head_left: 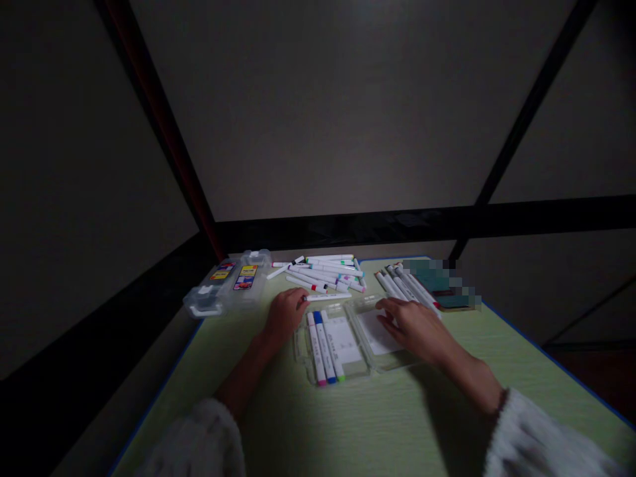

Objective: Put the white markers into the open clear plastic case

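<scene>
My left hand pinches one end of a white marker, which lies level just beyond a clear plastic case. The case lies open on the table. In its left half, three markers with pink, blue and green ends sit side by side next to a white paper. Over the right half, my right hand hovers or rests with thumb and fingers apart, holding nothing I can see. I cannot tell whether it touches the case. Another paper shows under its fingers.
A loose pile of white markers lies at the table's far side. More markers lie in a row at the right, beside a dark green pixelated item. Clear cases with colourful labels stand at the far left of the pale green table.
</scene>
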{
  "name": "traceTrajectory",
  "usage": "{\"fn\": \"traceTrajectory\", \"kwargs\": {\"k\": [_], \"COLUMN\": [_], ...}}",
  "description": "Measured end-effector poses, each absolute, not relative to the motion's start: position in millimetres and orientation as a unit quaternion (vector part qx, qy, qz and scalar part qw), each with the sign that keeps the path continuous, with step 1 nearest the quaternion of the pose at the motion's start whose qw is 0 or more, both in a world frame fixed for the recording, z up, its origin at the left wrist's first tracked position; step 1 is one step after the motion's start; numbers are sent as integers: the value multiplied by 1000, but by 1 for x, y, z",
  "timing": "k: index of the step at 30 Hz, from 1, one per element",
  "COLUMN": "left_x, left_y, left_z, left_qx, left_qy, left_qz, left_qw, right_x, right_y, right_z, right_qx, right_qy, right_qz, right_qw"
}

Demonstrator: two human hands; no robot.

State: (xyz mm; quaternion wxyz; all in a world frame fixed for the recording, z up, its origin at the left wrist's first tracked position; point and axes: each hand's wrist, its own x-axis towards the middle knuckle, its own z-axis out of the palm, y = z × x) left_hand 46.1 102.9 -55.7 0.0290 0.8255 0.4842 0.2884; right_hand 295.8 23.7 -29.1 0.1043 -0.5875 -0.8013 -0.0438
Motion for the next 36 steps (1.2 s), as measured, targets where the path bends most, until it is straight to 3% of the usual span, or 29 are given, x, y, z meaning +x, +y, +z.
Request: {"fn": "traceTrajectory", "kwargs": {"k": [24,36], "left_x": [52,47], "left_y": [77,47], "left_z": [-46,-48], "left_qx": [859,830], "left_qy": [378,316], "left_qz": [332,423], "left_qw": [-99,-180], "right_x": [286,274], "right_y": [20,16], "right_z": [-29,-26], "right_qx": [-575,-557], "right_qy": [-812,-821], "right_qz": [-29,-13], "right_qw": [100,124]}}
